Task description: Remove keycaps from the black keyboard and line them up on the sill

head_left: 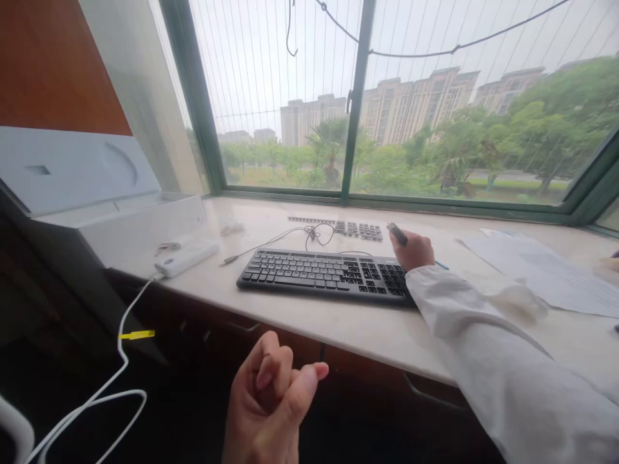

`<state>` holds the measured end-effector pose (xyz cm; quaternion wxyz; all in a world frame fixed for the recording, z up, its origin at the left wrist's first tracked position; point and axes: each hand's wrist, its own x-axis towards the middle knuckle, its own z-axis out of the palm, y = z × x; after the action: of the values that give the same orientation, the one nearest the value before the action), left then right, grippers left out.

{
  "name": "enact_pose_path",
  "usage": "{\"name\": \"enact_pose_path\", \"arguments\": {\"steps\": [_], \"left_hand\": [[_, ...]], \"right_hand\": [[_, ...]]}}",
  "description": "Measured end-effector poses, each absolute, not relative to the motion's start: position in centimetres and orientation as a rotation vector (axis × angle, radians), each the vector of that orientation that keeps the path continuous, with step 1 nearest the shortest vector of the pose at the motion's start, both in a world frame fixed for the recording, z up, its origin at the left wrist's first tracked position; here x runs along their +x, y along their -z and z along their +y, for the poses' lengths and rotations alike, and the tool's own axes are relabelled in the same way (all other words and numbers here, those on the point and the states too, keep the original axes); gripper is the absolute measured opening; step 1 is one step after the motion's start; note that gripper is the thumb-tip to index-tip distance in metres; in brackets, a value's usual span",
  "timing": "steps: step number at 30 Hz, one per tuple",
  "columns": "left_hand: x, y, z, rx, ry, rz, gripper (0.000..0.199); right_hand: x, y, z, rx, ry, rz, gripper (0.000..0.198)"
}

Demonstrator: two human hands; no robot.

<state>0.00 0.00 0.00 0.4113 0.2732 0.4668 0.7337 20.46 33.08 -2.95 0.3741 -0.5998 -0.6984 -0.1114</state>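
A black keyboard (pixel 300 270) lies on the pale sill. Its right part lacks many keycaps, and dark sockets show there. My right hand (pixel 416 250), in a white sleeve, is closed around a small black oblong object (pixel 397 234) with a lighter tip, just beyond the keyboard's right end. What kind of object it is I cannot make out. Loose keycaps (pixel 360 230) lie in rows behind the keyboard. In the foreground, below the sill's front edge, my left hand (pixel 271 399) has its fingers curled in loosely, with nothing visible in them.
The keyboard's cable (pixel 314 233) is bunched behind it, its plug (pixel 229 260) to the left. A white power strip (pixel 187 258) and an open white box (pixel 140 216) stand at left. Printed papers (pixel 546 270) and crumpled clear plastic (pixel 520 299) lie at right. A green-framed window (pixel 356 96) rises behind.
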Motion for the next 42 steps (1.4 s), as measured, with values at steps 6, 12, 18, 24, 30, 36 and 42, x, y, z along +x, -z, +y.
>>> {"name": "enact_pose_path", "arguments": {"steps": [6,12,18,24,30,36,42], "left_hand": [[0.2,1.2,0.7,0.799,-1.838,1.157,0.049],[-1.1,2.3,2.9,1.232,-1.607,1.238,0.036],[-4.4,-0.1,8.8,1.586,-1.542,1.245,0.025],[-7.2,-4.9,19.2,2.182,-1.419,1.246,0.017],[-7.5,-5.3,27.3,2.697,-0.805,1.207,0.026],[-8.4,-2.0,28.4,2.772,-0.592,1.212,0.020],[-8.0,-0.8,27.9,2.754,-0.681,1.119,0.016]], "right_hand": [[20.3,2.9,33.0,-1.554,0.299,-1.792,0.040],[20.4,3.2,33.6,-1.523,0.310,-1.811,0.036],[20.0,2.7,33.1,-1.525,0.330,-1.851,0.033],[19.3,1.7,32.5,-1.392,0.278,-1.850,0.035],[19.0,0.5,32.0,-1.501,0.005,-1.632,0.043],[17.0,0.2,30.8,-1.173,-0.488,-1.433,0.045],[11.2,-0.3,29.0,-0.799,-1.079,-1.185,0.045]]}}
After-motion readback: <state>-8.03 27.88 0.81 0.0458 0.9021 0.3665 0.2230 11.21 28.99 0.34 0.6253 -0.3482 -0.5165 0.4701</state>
